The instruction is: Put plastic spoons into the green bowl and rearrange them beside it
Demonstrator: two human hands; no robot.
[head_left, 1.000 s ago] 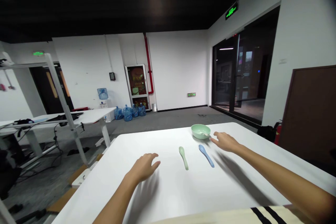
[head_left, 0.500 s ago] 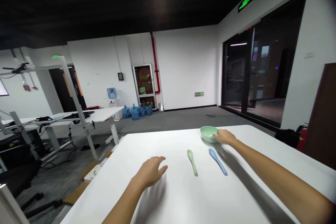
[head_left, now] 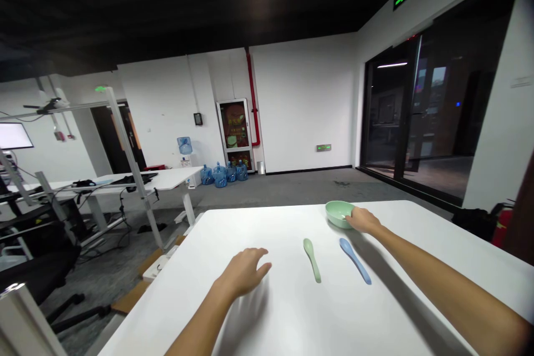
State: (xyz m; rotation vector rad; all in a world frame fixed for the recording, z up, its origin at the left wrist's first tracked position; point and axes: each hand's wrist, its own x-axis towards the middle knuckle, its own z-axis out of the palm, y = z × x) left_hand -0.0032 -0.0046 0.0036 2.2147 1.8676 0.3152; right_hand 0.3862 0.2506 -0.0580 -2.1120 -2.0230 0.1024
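Note:
A light green bowl (head_left: 337, 218) stands upright near the far edge of the white table (head_left: 287, 311). On its right rim is my right hand (head_left: 364, 220), thumb inside and the other fingers around the outside, partly hidden. My left hand (head_left: 245, 271) hovers over the table's left half with its fingers apart and nothing in them. Between the hands lie two spoons: a pale green spoon (head_left: 312, 261) and, to its right, a blue spoon (head_left: 356, 261). Both have their bowl ends pointing away from me, and neither is touched.
Cardboard boxes (head_left: 132, 296) sit on the floor past the table's left edge. Farther left are a black chair (head_left: 39, 267) and another white desk (head_left: 167, 179) with a metal frame. Several blue water bottles (head_left: 220, 176) stand by the back wall.
The camera has turned slightly left, so everything sits a little farther right in the picture. Both hands, the bowl and the spoons keep nearly the same places on the table.

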